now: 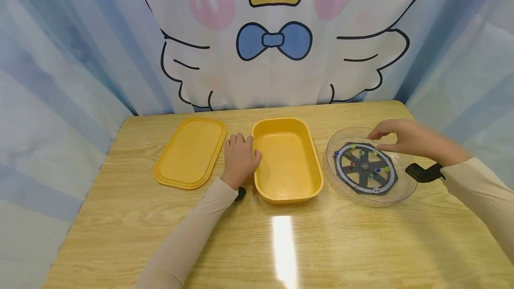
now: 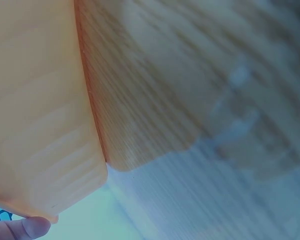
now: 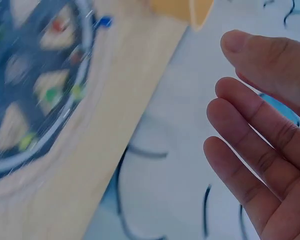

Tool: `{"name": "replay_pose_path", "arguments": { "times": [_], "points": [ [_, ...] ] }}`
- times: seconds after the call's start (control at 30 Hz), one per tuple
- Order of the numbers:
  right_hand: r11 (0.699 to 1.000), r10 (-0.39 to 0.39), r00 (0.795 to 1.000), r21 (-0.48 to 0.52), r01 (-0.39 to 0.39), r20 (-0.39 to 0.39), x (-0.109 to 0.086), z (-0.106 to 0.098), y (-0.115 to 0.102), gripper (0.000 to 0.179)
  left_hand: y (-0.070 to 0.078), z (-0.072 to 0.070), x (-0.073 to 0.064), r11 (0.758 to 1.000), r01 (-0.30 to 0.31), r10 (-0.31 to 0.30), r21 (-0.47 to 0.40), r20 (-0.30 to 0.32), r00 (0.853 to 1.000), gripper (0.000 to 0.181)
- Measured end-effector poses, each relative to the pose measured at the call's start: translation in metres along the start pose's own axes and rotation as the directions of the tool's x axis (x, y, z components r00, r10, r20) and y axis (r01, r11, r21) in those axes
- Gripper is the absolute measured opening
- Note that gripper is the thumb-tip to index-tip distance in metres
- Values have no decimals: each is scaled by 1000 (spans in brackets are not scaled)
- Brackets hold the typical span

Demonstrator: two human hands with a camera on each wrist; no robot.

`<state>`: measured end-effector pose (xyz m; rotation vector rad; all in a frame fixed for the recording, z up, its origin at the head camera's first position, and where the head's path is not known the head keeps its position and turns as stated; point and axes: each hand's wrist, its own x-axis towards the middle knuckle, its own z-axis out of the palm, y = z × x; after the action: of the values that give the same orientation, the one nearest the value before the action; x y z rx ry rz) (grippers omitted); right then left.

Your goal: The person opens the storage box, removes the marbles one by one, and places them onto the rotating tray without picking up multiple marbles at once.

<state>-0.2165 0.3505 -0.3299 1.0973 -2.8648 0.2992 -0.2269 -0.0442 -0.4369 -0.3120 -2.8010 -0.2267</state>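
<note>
My left hand (image 1: pixel 239 157) grips the left rim of a yellow plastic box (image 1: pixel 287 159), its thumb over the inner side. In the left wrist view a fingertip (image 2: pixel 36 227) lies at the rim, beside the box's ribbed outer wall (image 2: pixel 45 125). Over the right side of a round clear dish (image 1: pixel 405 186) hovers my right hand (image 1: pixel 405 136), fingers loosely bent and apart. Nothing shows between thumb and fingers in the right wrist view. Inside the dish is a dark wheel-shaped piece (image 1: pixel 364 166) with a pale ring, and several small coloured glass marbles are scattered over it.
A flat yellow lid (image 1: pixel 192 151) lies on the wooden table (image 1: pixel 120 217) left of the box. Behind the table's far edge hangs a curtain (image 1: pixel 273 79) with a cartoon figure and a blue bow. More curtain hangs on both sides.
</note>
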Motion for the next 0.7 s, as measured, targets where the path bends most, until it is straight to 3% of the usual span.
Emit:
{"name": "replay_pose_path", "arguments": {
  "times": [0.17,0.3,0.47,0.57,0.7],
  "points": [
    [992,-69,990,117,54,126,44,3,-39,25,-2,0,0,1000,-4,4,0,-10,1000,20],
    [962,-186,957,239,131,223,74,18,-69,23,-3,-2,0,1000,-3,3,2,-8,1000,20],
    [897,-378,873,355,263,309,102,47,-101,20,-3,-3,0,1000,6,-6,-5,14,1000,22],
    [875,-435,818,390,286,377,111,65,-115,19,-3,-4,-1,1000,7,-7,-10,19,1000,21],
    [870,-464,755,397,291,464,117,86,-125,18,-2,-5,-2,1000,3,-3,-11,10,1000,21]
  ]
}}
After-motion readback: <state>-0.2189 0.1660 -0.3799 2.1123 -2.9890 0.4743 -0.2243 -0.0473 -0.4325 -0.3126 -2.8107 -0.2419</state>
